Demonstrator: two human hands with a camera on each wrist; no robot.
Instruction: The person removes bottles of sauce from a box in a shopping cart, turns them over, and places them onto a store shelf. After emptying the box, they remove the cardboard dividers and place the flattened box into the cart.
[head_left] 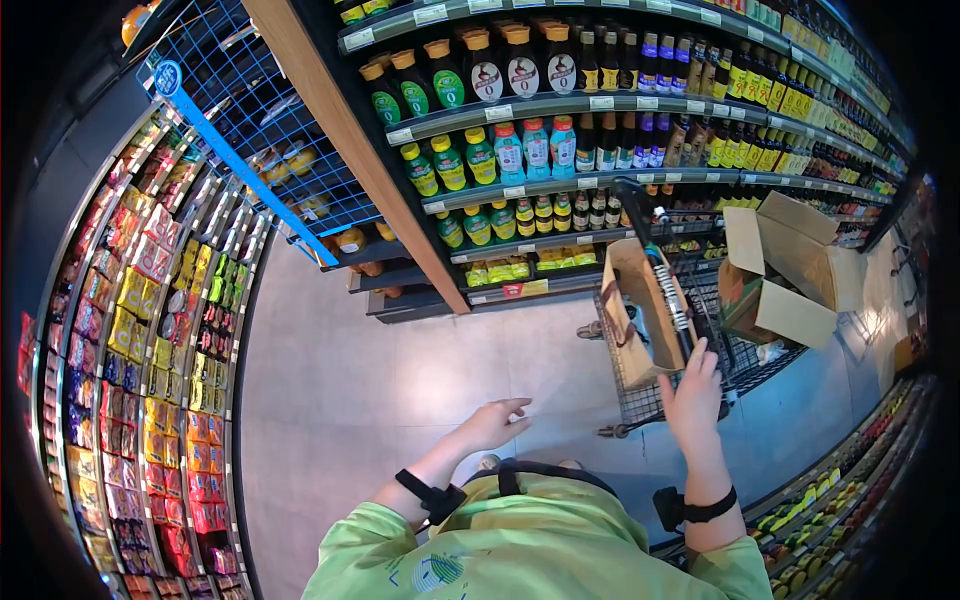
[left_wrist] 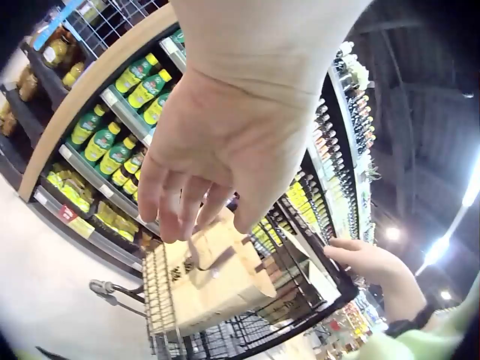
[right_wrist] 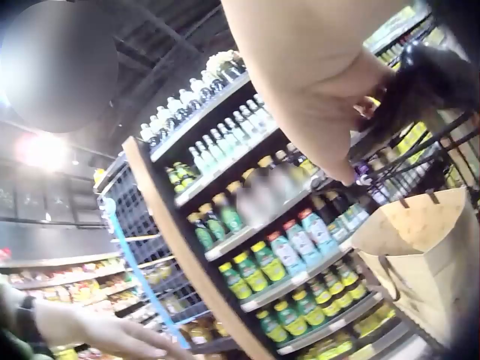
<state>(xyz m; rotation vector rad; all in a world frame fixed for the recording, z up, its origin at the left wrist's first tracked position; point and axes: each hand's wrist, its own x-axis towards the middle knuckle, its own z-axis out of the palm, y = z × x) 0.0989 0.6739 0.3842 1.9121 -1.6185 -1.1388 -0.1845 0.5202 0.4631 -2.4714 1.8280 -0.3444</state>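
Note:
My left hand (head_left: 497, 423) hangs loose above the floor with nothing in it. In the left wrist view its relaxed fingers overlap a shopping cart (left_wrist: 161, 296). My right hand (head_left: 692, 395) is extended at the near end of the cart's dark handle (head_left: 672, 310); its fingers look fairly straight and rest on it. A brown paper bag (head_left: 632, 345) with dark handles stands open in the cart, its contents mostly hidden. Beyond it sits a cardboard box (head_left: 790, 305) with its flaps spread.
Ahead, a wood-edged shelf unit (head_left: 520, 180) holds rows of bottles. A snack shelf (head_left: 150, 350) curves along the left, beside a blue wire rack (head_left: 250, 120). More packed shelving (head_left: 850, 500) stands at lower right. Grey tiled floor (head_left: 400, 350) lies between.

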